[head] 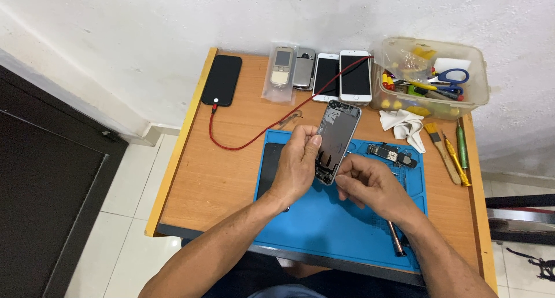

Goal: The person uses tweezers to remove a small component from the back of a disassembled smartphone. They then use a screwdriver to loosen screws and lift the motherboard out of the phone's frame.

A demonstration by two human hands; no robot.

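Wooden desk point(219, 176) against a white wall carries a blue mat point(324, 223). Above the mat, the left hand point(298, 162) grips an opened phone shell point(338, 139) by its edge, tilted upright. The right hand point(370, 185) pinches closed at the shell's lower corner, touching it.

Small phone-repair bench in a plain room.

Set up on a wooden table point(219, 176) against a white wall, with a blue repair mat point(324, 223), several phones point(341, 77) lined up along the back, a loose circuit board point(392, 155), a clear tub of tools point(430, 81) holding scissors, plus a brush point(442, 150) and screwdrivers point(462, 147) at the side. Tiled floor point(124, 240) below, more like a home corner than a shop.
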